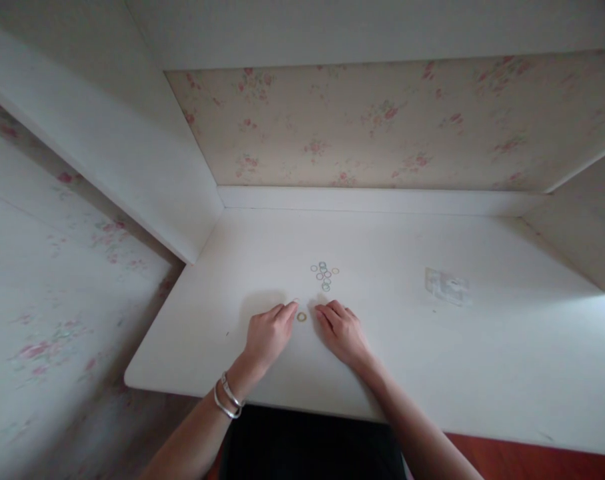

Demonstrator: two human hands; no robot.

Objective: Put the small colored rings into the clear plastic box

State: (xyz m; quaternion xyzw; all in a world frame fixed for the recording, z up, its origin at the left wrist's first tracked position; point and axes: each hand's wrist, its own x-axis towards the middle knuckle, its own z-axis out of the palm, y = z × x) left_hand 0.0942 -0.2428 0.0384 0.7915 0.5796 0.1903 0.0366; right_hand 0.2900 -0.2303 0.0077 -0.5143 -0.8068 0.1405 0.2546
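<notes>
Yellow ring (302, 321) — separated, near | ring cluster (323, 269) — unseparated, far | fingers: left hand (271, 331) pinched, right hand (344, 331) curled, contents unclear

Single head-worn camera: sited above the near edge, facing forward and down at white desk (407, 347), close; floral wallpaper (342, 127) at 12 o'clock, wearer's dark clothing (312, 447) at 6.

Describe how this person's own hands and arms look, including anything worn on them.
The left hand is ungloved, with two slim, rounded silver-coloured metal bangles at its wrist. The right hand is ungloved too, its wrist without jewellery. No sleeve shows on either forearm. Finer details are too small to tell.
</notes>
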